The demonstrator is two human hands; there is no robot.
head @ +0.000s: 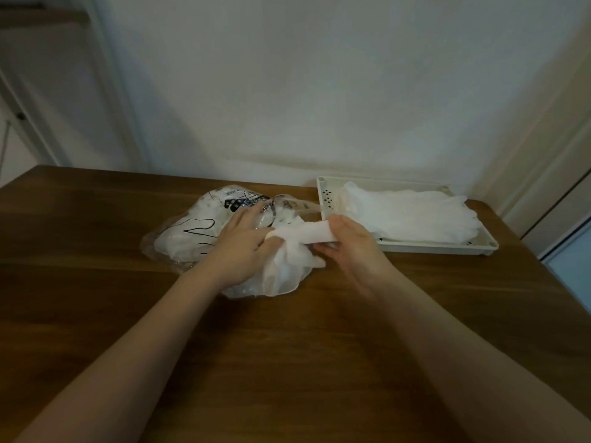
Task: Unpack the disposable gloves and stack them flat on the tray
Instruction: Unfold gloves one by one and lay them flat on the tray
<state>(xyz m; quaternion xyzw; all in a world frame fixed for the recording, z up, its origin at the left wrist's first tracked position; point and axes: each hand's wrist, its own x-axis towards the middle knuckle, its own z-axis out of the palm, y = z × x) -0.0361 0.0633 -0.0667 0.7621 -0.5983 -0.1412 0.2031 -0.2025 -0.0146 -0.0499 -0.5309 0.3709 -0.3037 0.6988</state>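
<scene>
On the wooden table (287, 346) lies a clear printed plastic bag (198, 228) of white disposable gloves. The left hand (243, 247) rests on the bag's open end, fingers curled into the loose gloves (284, 270) spilling from it. The right hand (351, 247) pinches one pulled-out glove (307, 235) between thumb and fingers, the glove stretched between both hands just beside the bag. To the right, a cream tray (447, 247) holds a flat stack of gloves (412, 212), near the wall (319, 91)
</scene>
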